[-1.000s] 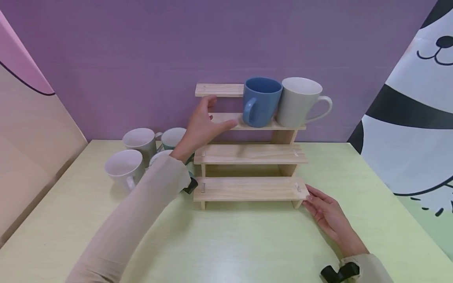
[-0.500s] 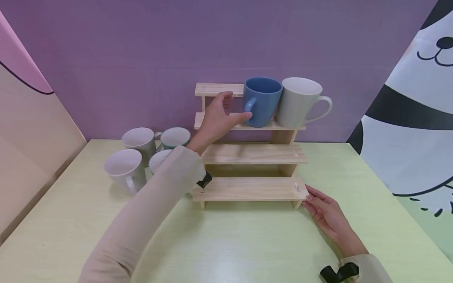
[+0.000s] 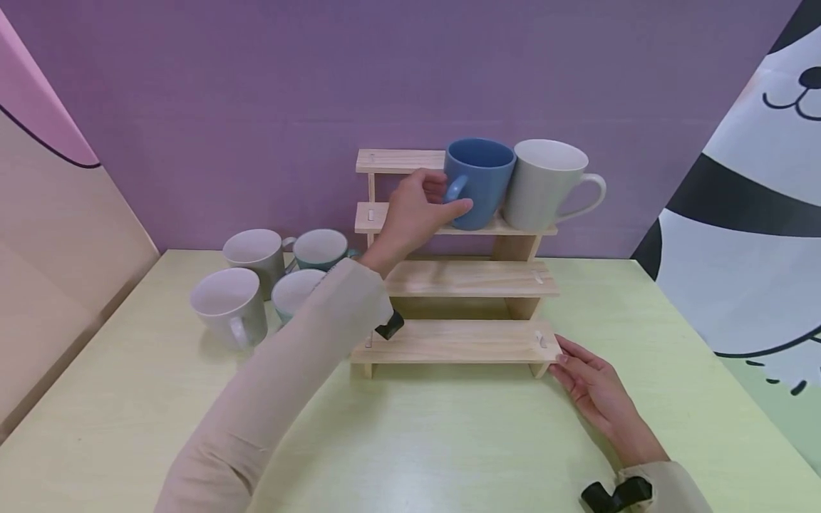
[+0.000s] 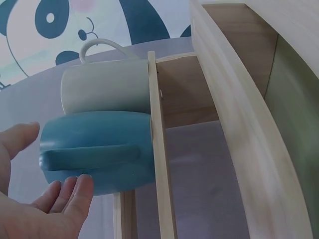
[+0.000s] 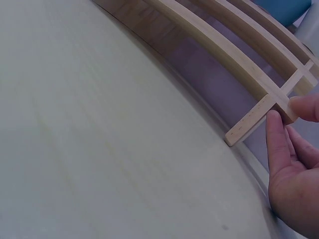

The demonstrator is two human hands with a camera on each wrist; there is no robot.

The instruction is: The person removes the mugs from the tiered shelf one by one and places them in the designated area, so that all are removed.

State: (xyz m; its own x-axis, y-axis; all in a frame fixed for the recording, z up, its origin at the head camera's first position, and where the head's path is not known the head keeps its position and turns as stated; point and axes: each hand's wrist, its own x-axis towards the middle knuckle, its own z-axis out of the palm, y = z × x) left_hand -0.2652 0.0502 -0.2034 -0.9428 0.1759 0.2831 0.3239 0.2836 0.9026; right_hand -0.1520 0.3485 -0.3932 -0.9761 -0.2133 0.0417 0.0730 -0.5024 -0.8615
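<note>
Your left grip [image 3: 413,214] is apart, thumb and fingers parted beside the handle of the blue mug [image 3: 484,187]; whether they touch it, I cannot tell. That mug stands upright on the second shelf from the top of the wooden rack [image 3: 471,279], next to a white mug [image 3: 541,187]. Your right grip [image 3: 596,402] is clamped on the bottom shelf's [image 3: 455,343] right end, just above the counter [image 3: 423,434].
</note>
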